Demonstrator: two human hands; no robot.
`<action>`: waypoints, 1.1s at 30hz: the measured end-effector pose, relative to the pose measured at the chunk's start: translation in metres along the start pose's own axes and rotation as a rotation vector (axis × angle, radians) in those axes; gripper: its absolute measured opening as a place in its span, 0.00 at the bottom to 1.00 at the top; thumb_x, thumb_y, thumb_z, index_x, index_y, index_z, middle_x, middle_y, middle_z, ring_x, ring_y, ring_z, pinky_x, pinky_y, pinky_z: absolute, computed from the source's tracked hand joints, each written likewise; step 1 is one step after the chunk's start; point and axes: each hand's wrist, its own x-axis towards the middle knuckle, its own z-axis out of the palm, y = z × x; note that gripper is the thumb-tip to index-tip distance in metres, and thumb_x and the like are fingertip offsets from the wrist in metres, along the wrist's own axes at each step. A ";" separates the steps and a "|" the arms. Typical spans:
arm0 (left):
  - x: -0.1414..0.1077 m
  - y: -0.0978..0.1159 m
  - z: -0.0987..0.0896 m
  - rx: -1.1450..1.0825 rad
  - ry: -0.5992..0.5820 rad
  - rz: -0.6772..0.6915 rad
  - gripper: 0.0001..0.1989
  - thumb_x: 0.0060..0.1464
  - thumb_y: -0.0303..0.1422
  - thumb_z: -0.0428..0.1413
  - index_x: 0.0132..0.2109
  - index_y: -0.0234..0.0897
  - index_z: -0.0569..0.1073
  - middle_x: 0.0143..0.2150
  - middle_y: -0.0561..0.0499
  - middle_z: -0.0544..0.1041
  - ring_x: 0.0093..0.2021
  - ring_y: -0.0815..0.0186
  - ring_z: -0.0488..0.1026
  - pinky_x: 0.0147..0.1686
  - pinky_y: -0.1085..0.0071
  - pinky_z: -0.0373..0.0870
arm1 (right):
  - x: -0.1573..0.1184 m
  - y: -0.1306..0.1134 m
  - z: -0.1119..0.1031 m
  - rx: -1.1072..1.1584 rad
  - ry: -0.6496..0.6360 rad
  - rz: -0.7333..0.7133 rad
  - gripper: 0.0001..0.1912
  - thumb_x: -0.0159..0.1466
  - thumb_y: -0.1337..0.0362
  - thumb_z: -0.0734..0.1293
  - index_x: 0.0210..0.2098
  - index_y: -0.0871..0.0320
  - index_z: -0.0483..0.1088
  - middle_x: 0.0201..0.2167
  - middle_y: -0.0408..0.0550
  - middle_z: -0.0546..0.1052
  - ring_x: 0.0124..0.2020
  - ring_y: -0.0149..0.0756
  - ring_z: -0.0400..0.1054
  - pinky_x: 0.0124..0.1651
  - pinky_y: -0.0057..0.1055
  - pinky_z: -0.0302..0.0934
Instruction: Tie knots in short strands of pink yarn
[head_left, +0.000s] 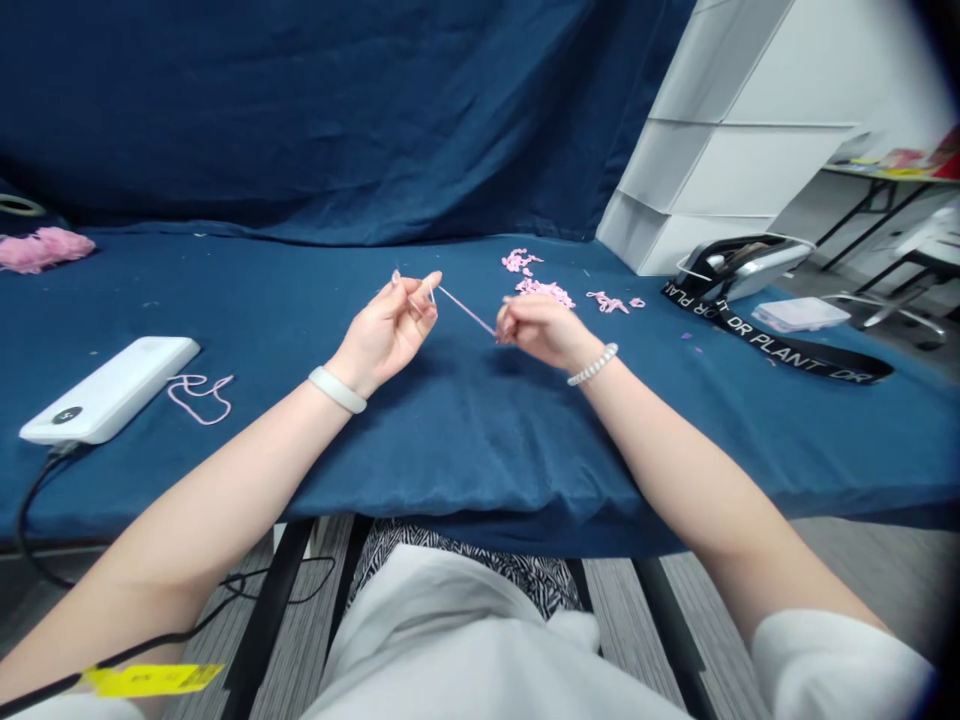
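A thin pink strand (466,309) is stretched between my two hands above the blue cloth. My left hand (390,330) has the strand looped around its raised index finger, with the fingers curled and holding it. At the other end, my right hand (538,328) pinches the strand, its fingers folded together. Just behind my right hand lies a heap of small pink pieces (547,291), with another small pink cluster (519,261) farther back and a few pink pieces (609,302) to the right.
A white power bank (116,388) with a black cable lies at the left, beside a loose pink strand (201,405). Pink fluffy material (46,248) sits far left. At the right are a lettered black strap (780,350), a bag (750,262) and a clear box (801,314).
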 end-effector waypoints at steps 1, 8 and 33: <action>0.000 -0.003 0.000 0.054 -0.014 0.033 0.12 0.64 0.32 0.49 0.31 0.33 0.68 0.55 0.46 0.73 0.40 0.77 0.75 0.48 0.77 0.71 | -0.002 0.002 0.009 -0.012 -0.088 0.055 0.14 0.48 0.58 0.74 0.18 0.63 0.72 0.20 0.46 0.72 0.23 0.29 0.66 0.30 0.28 0.61; 0.000 -0.023 -0.015 0.712 -0.313 0.196 0.23 0.51 0.51 0.58 0.31 0.32 0.71 0.70 0.38 0.55 0.68 0.51 0.58 0.67 0.56 0.54 | -0.015 -0.002 0.040 0.116 -0.225 0.106 0.15 0.52 0.56 0.74 0.22 0.63 0.71 0.23 0.46 0.72 0.25 0.29 0.68 0.31 0.27 0.62; -0.013 -0.009 0.002 0.521 -0.252 0.139 0.15 0.57 0.42 0.57 0.32 0.33 0.73 0.70 0.43 0.58 0.66 0.58 0.63 0.62 0.65 0.61 | -0.010 0.002 0.038 -0.330 0.057 -0.222 0.11 0.51 0.55 0.75 0.22 0.56 0.78 0.35 0.47 0.68 0.38 0.32 0.64 0.46 0.33 0.63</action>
